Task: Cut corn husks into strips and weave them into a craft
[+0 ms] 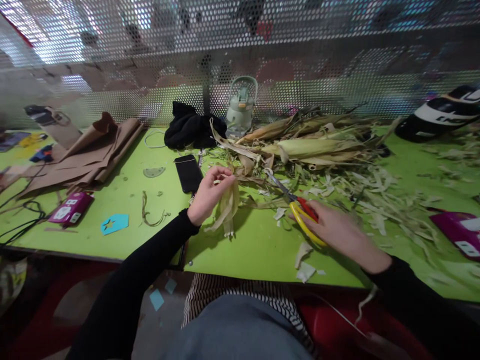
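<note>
My left hand (210, 192) is raised a little above the green table (123, 200) and pinches a bundle of dry corn husk strips (228, 207) that hang down from its fingers. My right hand (339, 232) lies low on the table to the right, its fingers in the yellow and red handles of a pair of scissors (296, 205). The blades point up and left toward the husk. Behind both hands lies a heap of corn ears in husk (307, 145) with many cut scraps spread to the right.
A black phone (188, 173) lies left of my left hand. Brown paper sheets (90, 150), a magenta box (71, 208), a blue tag (114, 223) and cords sit at left. A black cloth (189, 131) and pale green bottle (240, 107) stand by the perforated back wall. Another magenta box (459, 232) lies far right.
</note>
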`<state>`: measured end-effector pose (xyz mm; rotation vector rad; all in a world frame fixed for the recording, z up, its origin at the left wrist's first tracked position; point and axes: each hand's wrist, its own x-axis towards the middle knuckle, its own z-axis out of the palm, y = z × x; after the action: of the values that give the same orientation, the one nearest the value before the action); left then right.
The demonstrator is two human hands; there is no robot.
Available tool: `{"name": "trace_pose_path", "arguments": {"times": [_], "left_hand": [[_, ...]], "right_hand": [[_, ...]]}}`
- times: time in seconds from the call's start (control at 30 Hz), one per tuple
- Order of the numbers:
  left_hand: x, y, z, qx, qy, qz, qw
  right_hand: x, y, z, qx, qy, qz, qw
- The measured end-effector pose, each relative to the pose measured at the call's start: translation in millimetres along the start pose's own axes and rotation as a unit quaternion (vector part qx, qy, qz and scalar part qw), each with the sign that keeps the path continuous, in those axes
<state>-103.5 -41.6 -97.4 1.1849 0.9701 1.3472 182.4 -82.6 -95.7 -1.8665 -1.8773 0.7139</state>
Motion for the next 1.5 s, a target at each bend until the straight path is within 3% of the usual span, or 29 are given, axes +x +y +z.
{"name": "trace_pose_path", "arguments": {"times": [0.07, 0.17, 0.23, 0.3, 0.37, 0.4, 0.5, 0.6, 0.8, 0.97, 1.1, 1.23, 1.3, 1.37, 1.5], "left_hand": [[2.8, 5.5, -2.0, -0.063, 0.011, -0.038, 0.997], [4.6, 8.8, -0.3, -0.152, 0.020, -0.094, 0.984], [4.2, 8.5, 2.2, -0.175, 0.027, -0.109, 0.978], [2.6, 7.8, 4.6, -0.177, 0.023, -0.112, 0.977], [-0.1, 7.2, 6.7, -0.182, -0.002, -0.108, 0.977], [-1.7, 7.0, 7.6, -0.184, -0.020, -0.103, 0.977], [-6.1, 6.9, 9.6, -0.161, -0.069, -0.079, 0.981], [-6.7, 10.0, 8.1, -0.098, -0.075, -0.052, 0.991], [4.0, 29.0, 3.6, 0.010, -0.040, -0.002, 0.999], [10.2, 51.0, 14.8, -0.028, -0.066, 0.013, 0.997], [13.0, 67.1, 21.9, -0.081, -0.109, -0.021, 0.990], [16.0, 73.2, 29.5, -0.111, -0.082, -0.001, 0.990], [17.7, 73.9, 33.2, -0.108, -0.059, 0.007, 0.992], [20.3, 74.0, 33.1, -0.097, -0.050, 0.001, 0.994], [28.8, 67.2, 16.2, -0.096, -0.026, -0.031, 0.995]], "right_hand": [[9.8, 15.1, -7.0, -0.133, 0.030, -0.023, 0.990], [12.7, 21.8, -10.7, -0.221, 0.054, -0.099, 0.969], [9.2, 11.7, -8.8, -0.218, 0.109, -0.157, 0.957], [5.3, -7.5, -1.5, -0.146, 0.125, -0.173, 0.966], [4.5, -29.5, 12.5, 0.001, 0.026, -0.161, 0.987], [5.7, -39.7, 21.8, 0.074, -0.029, -0.160, 0.984], [12.5, -61.4, 50.7, 0.194, -0.066, -0.153, 0.967], [14.5, -69.8, 64.9, 0.279, -0.111, -0.122, 0.946], [3.2, -73.3, 45.0, 0.343, -0.140, -0.063, 0.927], [2.3, -73.8, 34.5, 0.470, -0.270, 0.010, 0.840], [-0.3, -69.7, 30.9, 0.510, -0.308, -0.037, 0.802], [-6.9, -67.4, 32.3, 0.504, -0.341, -0.081, 0.789], [-8.4, -66.7, 34.4, 0.494, -0.356, -0.085, 0.788], [-7.0, -65.0, 34.3, 0.474, -0.349, -0.079, 0.804], [3.1, -56.0, 21.9, 0.445, -0.260, -0.032, 0.856]]}}
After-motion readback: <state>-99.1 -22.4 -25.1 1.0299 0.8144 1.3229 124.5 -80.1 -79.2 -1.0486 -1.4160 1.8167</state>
